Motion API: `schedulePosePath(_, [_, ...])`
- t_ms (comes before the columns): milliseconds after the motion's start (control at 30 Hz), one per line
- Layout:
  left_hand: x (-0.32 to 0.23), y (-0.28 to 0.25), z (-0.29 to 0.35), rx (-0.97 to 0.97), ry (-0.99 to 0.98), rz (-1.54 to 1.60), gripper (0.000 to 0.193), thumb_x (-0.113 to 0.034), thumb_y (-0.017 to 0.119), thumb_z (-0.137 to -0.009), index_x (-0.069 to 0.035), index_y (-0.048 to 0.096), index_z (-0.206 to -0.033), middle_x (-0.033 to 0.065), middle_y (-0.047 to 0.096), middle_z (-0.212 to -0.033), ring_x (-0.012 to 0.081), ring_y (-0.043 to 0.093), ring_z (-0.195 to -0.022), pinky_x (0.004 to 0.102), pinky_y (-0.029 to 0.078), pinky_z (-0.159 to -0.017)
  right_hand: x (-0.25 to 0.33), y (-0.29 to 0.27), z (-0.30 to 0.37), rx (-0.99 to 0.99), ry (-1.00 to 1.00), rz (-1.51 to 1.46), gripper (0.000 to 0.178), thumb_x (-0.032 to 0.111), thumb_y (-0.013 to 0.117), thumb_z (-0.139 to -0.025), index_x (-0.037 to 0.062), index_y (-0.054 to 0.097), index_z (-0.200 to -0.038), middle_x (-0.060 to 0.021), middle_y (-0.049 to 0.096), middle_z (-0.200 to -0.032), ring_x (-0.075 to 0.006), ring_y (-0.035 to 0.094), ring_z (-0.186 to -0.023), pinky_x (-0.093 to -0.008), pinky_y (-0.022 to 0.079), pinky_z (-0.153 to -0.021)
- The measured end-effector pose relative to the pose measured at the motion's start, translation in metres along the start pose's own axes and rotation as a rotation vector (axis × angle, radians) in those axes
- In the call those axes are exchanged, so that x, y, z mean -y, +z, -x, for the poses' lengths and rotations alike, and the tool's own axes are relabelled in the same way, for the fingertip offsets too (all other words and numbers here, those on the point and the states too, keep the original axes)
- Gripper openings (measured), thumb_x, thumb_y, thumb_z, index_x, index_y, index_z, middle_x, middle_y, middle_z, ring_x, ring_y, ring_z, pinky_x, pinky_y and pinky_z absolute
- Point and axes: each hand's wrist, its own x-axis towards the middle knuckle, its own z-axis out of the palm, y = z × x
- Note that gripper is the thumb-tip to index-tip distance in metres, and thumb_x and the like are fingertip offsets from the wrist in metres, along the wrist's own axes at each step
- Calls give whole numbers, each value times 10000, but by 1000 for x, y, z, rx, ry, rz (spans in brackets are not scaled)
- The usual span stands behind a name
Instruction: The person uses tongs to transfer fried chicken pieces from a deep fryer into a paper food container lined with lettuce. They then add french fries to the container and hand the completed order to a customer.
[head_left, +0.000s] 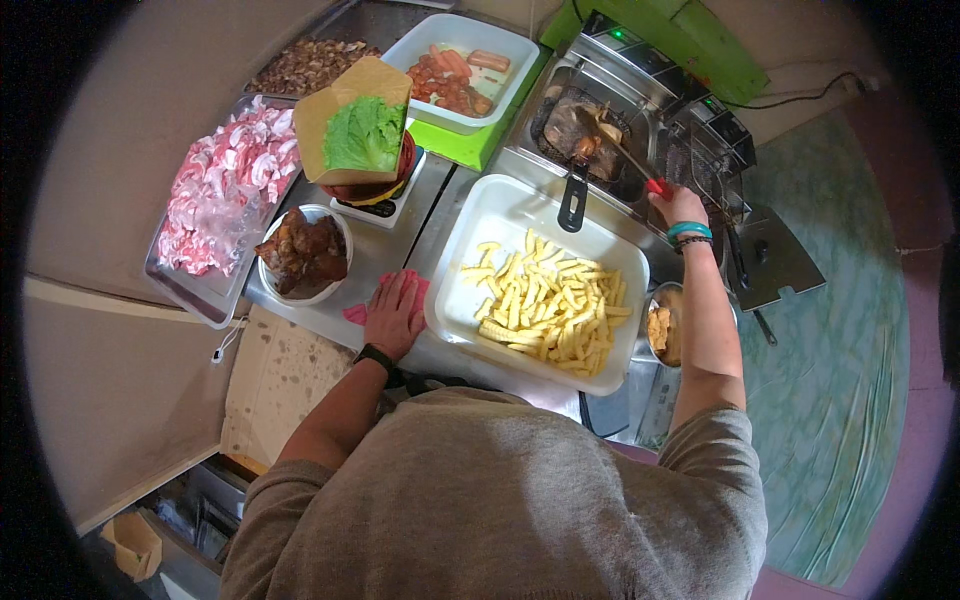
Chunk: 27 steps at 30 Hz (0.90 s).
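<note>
Red-handled tool [655, 186] over black-handled fryer basket [573, 200].
Right hand [682, 207] fingers gripping tool; left hand [394, 318] fingers spread on pink cloth [355, 314], tabletop [388, 248] beneath.

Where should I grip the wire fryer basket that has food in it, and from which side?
Probably around its black handle, from the near side: it juts out from the basket that way, seemingly over the white rectangular tub.

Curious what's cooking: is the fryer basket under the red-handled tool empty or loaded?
Loaded: brownish food shows inside the basket, beneath the tool in the right hand.
</note>
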Motion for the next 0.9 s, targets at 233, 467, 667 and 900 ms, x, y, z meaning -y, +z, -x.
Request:
schedulePosePath(233, [-1,0,0,-27,11,14,572,-273,538,-790,-67,389,-1302,153,334,-1375,305,310,-1278,449,253,-1048,-25,0,-17,21,1,-57,432,430,630,-763,61,636,-988,-217,621,-942,-360,586,-921,-427,462,-796])
schedulePosePath(467, [2,2,-1,-47,33,20,567,-264,534,-796,-74,382,-1309,150,326,-1380,305,306,-1282,448,253,-1047,-23,-6,-5,26,57,75,449,447,651,-737,55,647,-957,-211,623,-962,-352,591,-921,-416,467,-790])
schedulePosePath(667, [2,7,1,-1,-5,31,569,-259,526,-806,-84,365,-1322,141,306,-1395,296,287,-1296,446,237,-1057,-17,-19,-10,161,-12,74,487,460,684,-688,56,642,-955,-195,633,-945,-340,603,-900,-409,476,-780])
schedulePosePath(900, [2,5,-3,1,2,-10,554,-268,511,-821,-85,365,-1323,142,306,-1395,302,290,-1293,447,236,-1060,-4,10,-37,206,-89,199,497,462,668,-690,67,624,-988,-175,635,-957,-325,598,-926,-408,481,-785])
